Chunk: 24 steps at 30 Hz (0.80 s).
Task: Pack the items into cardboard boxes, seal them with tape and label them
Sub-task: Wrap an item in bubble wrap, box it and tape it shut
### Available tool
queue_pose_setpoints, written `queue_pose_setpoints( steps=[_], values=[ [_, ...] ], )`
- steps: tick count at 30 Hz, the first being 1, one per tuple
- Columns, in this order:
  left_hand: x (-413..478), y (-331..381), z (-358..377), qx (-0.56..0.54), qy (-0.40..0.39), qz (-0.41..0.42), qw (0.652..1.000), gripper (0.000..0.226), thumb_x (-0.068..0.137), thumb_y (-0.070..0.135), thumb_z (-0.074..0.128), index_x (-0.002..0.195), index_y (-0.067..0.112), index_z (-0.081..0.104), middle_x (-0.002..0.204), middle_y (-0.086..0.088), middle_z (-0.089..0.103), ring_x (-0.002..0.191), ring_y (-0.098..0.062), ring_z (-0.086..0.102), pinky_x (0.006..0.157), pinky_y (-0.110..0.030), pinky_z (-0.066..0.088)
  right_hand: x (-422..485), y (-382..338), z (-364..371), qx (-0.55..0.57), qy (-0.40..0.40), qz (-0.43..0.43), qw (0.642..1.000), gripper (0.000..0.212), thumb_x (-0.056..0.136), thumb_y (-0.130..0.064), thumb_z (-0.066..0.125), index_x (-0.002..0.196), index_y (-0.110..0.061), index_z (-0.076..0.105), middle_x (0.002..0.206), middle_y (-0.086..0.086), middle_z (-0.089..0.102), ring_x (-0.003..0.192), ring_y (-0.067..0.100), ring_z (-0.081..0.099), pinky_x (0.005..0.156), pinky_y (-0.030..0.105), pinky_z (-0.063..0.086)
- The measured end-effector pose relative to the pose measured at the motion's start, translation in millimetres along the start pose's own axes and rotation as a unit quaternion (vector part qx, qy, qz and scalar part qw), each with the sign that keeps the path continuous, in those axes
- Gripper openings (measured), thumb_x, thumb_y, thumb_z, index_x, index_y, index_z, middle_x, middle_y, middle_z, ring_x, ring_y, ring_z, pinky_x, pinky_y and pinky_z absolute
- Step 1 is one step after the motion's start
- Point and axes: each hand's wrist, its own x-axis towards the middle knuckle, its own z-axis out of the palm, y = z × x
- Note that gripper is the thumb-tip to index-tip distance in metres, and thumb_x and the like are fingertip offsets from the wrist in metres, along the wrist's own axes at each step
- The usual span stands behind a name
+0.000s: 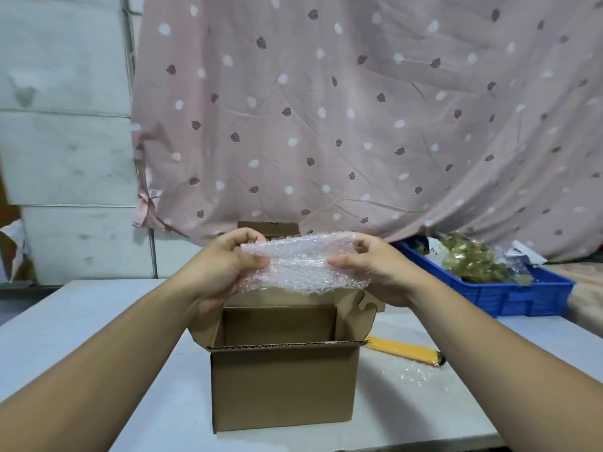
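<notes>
Packing: my left grip and right grip clamp the bubble-wrap bundle, contents unclear; next, lower it into the box.

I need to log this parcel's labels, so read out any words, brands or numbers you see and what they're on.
No readable text anywhere. The cardboard box shows plain sides; the yellow knife, blue crate and bubble wrap bundle bear no legible marking.

Packing workroom: cardboard box, blue crate.
</notes>
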Motion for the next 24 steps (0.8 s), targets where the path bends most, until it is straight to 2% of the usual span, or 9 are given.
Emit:
queue_pose_setpoints(
  steps=[4, 8, 11, 13, 15, 17, 19, 22, 24],
  values=[
    [1.0, -1.9, -2.2, -0.087, -0.022, 0.013, 0.996, 0.028, 0.085, -0.016, 0.048, 0.077, 0.009, 0.057, 0.071, -0.012, 0.062, 0.059, -0.016, 0.064, 0.053, -0.023, 0.055, -2.1, 0.8, 0.3, 0.06, -0.035, 0.029, 0.997, 0.021, 0.087, 0.002, 0.06, 0.097, -0.015, 0.067, 0.081, -0.003, 0.07, 0.068, 0.009, 0.068, 0.056, 0.023, 0.056],
    [0.4, -0.7, -7.2, -0.198, -0.035, -0.027, 0.979, 0.035, 0.085, -0.007, 0.033, 0.075, 0.004, 0.065, 0.081, -0.013, 0.055, 0.071, -0.024, 0.062, 0.055, -0.028, 0.058, -0.9, 0.5, 1.6, 0.072, -0.029, 0.001, 0.997, 0.032, 0.09, 0.012, 0.05, 0.095, -0.012, 0.071, 0.088, 0.003, 0.072, 0.073, 0.011, 0.069, 0.061, 0.02, 0.056],
    [1.1, 0.7, -9.5, -0.19, -0.02, -0.055, 0.98, 0.03, 0.093, 0.017, 0.046, 0.071, 0.007, 0.063, 0.074, -0.007, 0.055, 0.066, -0.02, 0.06, 0.057, -0.029, 0.058, 2.0, 0.0, -0.1, 0.091, -0.029, -0.011, 0.995, 0.035, 0.086, 0.017, 0.046, 0.093, -0.006, 0.072, 0.102, 0.017, 0.068, 0.086, 0.02, 0.066, 0.074, 0.023, 0.058],
    [3.9, -2.4, -8.4, -0.093, 0.019, -0.044, 0.994, 0.011, 0.089, 0.011, 0.059, 0.079, 0.011, 0.056, 0.077, -0.005, 0.059, 0.067, -0.016, 0.059, 0.059, -0.026, 0.057, 1.5, -0.1, -0.8, 0.083, -0.066, -0.019, 0.994, 0.025, 0.08, 0.006, 0.058, 0.1, -0.001, 0.071, 0.109, 0.02, 0.066, 0.096, 0.023, 0.064, 0.084, 0.028, 0.056],
    [5.0, -6.7, -7.5, 0.004, 0.043, -0.032, 0.999, 0.021, 0.082, -0.001, 0.066, 0.092, 0.013, 0.056, 0.075, -0.006, 0.058, 0.067, -0.017, 0.054, 0.064, -0.026, 0.052, 1.0, 0.0, -1.7, 0.07, -0.079, -0.018, 0.994, 0.027, 0.078, -0.013, 0.069, 0.101, 0.001, 0.07, 0.114, 0.019, 0.065, 0.103, 0.022, 0.062, 0.091, 0.032, 0.054],
    [2.6, -6.0, -9.5, 0.042, 0.04, -0.03, 0.998, 0.032, 0.078, -0.003, 0.07, 0.102, 0.015, 0.059, 0.07, -0.007, 0.054, 0.066, -0.019, 0.054, 0.065, -0.026, 0.048, 1.0, 0.6, -1.9, 0.027, -0.065, -0.012, 0.997, 0.024, 0.077, -0.023, 0.068, 0.095, -0.007, 0.071, 0.112, 0.017, 0.064, 0.101, 0.021, 0.061, 0.09, 0.032, 0.052],
    [-0.1, -3.3, -13.6, 0.131, 0.01, -0.001, 0.991, 0.037, 0.077, 0.001, 0.073, 0.107, 0.019, 0.061, 0.082, -0.009, 0.05, 0.071, -0.017, 0.054, 0.061, -0.019, 0.05, 1.0, 1.5, -1.4, -0.109, -0.068, -0.021, 0.992, 0.014, 0.077, -0.02, 0.075, 0.089, -0.022, 0.068, 0.104, 0.013, 0.062, 0.091, 0.021, 0.059, 0.08, 0.038, 0.053],
    [-2.6, -5.0, -18.7, 0.36, -0.037, 0.091, 0.928, 0.043, 0.078, 0.014, 0.076, 0.106, 0.036, 0.054, 0.091, 0.005, 0.052, 0.073, -0.006, 0.05, 0.06, -0.011, 0.042, 1.3, 4.9, -0.2, -0.291, -0.099, -0.017, 0.952, 0.031, 0.079, -0.02, 0.076, 0.091, -0.03, 0.05, 0.084, 0.0, 0.052, 0.071, 0.015, 0.044, 0.064, 0.037, 0.042],
    [-2.3, -10.6, -22.0, 0.423, -0.056, 0.133, 0.895, 0.046, 0.078, 0.017, 0.076, 0.099, 0.041, 0.043, 0.094, 0.009, 0.054, 0.075, -0.007, 0.052, 0.065, -0.014, 0.043, 0.8, 5.2, 4.9, -0.371, -0.097, -0.043, 0.922, 0.037, 0.08, -0.022, 0.075, 0.088, -0.03, 0.04, 0.079, -0.007, 0.048, 0.066, 0.009, 0.039, 0.063, 0.026, 0.041]
  ],
)
